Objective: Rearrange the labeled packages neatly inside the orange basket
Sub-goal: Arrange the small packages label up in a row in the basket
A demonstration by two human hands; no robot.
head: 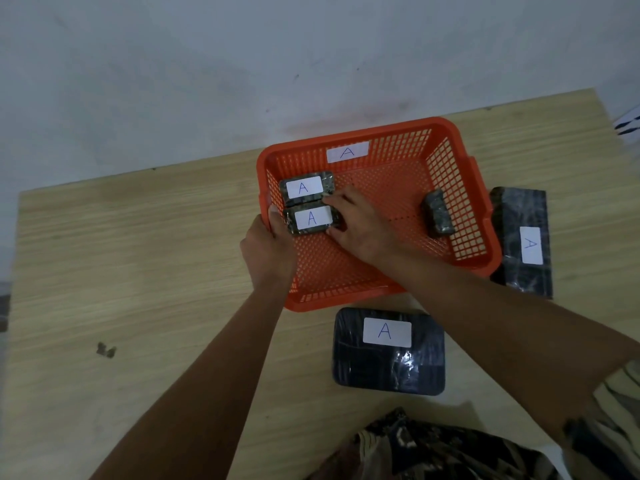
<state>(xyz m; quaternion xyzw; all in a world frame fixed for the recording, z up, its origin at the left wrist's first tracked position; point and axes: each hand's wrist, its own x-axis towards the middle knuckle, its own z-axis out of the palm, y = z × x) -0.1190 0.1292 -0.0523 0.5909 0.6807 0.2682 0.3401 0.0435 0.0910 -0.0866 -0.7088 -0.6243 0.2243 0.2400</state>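
An orange basket [460,168] with an "A" label on its far wall stands on the wooden table. Two small dark packages with "A" labels lie side by side in its left corner: the far one [306,188] and the near one [310,220]. My right hand [360,226] is inside the basket, its fingers closed on the near package's right end. My left hand [268,251] grips the basket's left rim. A third small package [438,213] lies at the basket's right, no label showing.
Two larger dark packages with "A" labels lie on the table outside the basket: one [388,355] in front of it, one [523,244] against its right side. The table [138,271] backs onto a pale wall. Patterned clothing shows at the bottom edge.
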